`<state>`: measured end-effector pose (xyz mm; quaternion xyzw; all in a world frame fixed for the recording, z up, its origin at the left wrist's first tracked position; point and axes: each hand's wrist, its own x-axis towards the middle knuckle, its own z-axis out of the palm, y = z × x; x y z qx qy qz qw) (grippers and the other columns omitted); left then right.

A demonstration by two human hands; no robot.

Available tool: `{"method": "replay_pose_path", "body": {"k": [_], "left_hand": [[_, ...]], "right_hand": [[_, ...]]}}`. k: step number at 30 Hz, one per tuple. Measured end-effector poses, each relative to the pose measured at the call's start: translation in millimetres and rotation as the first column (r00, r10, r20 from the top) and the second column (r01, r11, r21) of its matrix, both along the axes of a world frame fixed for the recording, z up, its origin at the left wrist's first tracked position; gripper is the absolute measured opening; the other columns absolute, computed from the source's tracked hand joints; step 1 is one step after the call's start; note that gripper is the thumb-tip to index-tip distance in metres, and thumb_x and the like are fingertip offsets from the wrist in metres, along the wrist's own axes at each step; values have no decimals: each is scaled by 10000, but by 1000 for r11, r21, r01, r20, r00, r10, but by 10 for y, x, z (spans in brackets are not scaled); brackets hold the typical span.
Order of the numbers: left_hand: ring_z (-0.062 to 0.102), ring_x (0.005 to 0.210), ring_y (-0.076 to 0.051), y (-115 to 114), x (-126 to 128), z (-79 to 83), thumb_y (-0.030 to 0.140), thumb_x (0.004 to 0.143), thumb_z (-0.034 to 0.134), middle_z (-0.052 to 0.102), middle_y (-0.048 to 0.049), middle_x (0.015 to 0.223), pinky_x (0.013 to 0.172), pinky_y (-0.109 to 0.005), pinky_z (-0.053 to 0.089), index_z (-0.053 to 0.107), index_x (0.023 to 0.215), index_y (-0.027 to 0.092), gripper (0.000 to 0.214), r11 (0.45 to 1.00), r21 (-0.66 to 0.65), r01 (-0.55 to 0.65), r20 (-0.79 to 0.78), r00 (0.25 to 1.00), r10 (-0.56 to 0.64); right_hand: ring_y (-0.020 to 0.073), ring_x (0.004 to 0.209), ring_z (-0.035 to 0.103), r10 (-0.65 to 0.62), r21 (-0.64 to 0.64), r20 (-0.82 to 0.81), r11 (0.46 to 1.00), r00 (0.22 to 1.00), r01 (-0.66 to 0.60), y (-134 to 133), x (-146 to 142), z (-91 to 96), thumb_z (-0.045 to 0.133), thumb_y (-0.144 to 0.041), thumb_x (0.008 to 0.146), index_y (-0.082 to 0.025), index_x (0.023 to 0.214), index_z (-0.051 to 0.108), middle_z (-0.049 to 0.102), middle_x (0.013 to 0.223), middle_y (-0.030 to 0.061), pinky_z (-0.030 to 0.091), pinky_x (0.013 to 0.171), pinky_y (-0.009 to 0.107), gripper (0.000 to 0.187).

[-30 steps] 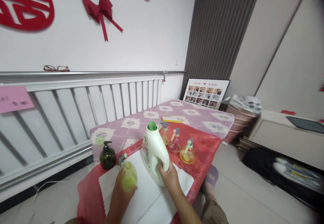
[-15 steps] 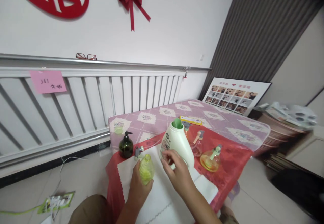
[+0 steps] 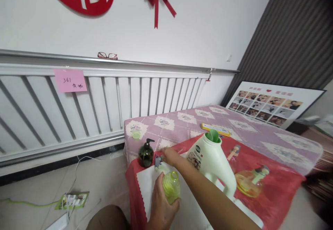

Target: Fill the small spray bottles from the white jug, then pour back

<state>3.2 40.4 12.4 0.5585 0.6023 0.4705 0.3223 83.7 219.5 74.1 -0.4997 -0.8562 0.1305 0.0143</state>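
Observation:
My left hand (image 3: 162, 202) is wrapped around a yellow-green clear bottle (image 3: 171, 187) with ribbed sides and an uncovered neck. Stretched across the table, my right hand (image 3: 169, 156) has its fingers closed at the collar of a grey trigger spray head (image 3: 158, 160), which lies on the cloth. Just left of it stands a dark pump bottle (image 3: 146, 154) with a black pump. Behind my right forearm is a large pale green jug (image 3: 217, 160) with a green cup-like piece in its mouth.
An amber spray bottle (image 3: 249, 183) and a pinkish spray bottle (image 3: 233, 152) stand at the right on the red cloth (image 3: 281, 185). A yellow-edged flat box (image 3: 215, 129) lies behind the jug. A small green cap (image 3: 136, 134) sits near the back left corner. The radiator (image 3: 135, 98) runs behind.
My right hand has moved from in front of the jug leftward to the grey spray head. My left hand still holds the yellow-green bottle. The view has shifted left.

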Motion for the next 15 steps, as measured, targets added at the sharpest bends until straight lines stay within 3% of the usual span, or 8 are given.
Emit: {"method": "replay_pose_path", "body": {"k": [4,8,12,15], "left_hand": [[344,1380,-289,22,-22,-27,168,600,634,403,-156,1465,1160,-388,253,244,1415,145,904,999,-31,33,17,999,-33],[345,1378,-308,32,-33,-56,182,592,665,405,-156,1463,1163,-414,246,263,1412,166,913,999,-13,36,57,998,-36],[356,1371,-309,25,-32,-60,198,607,672,406,-173,1453,1158,-420,256,281,1397,139,883,1000,8,26,37,999,-27],[366,1365,-297,19,-27,-66,202,623,672,413,-164,1446,1148,-407,275,268,1400,150,877,998,58,18,14,1000,-19]], "right_hand": [[205,1017,621,30,-32,24,999,999,-29,25,-59,-97,580,-348,916,-191,1196,574,603,1221,72,534,858,422,321],[206,1015,622,26,-25,-52,999,998,-27,-28,-11,-102,581,-349,916,-188,1197,573,604,1219,71,535,856,423,325],[203,1013,622,-7,29,-217,999,976,14,-97,100,40,579,-354,917,-187,1186,577,606,1213,70,533,857,424,317],[201,991,622,-53,83,-390,992,919,92,-153,180,249,616,-310,887,-170,1109,613,643,1126,62,510,874,422,262]]}}
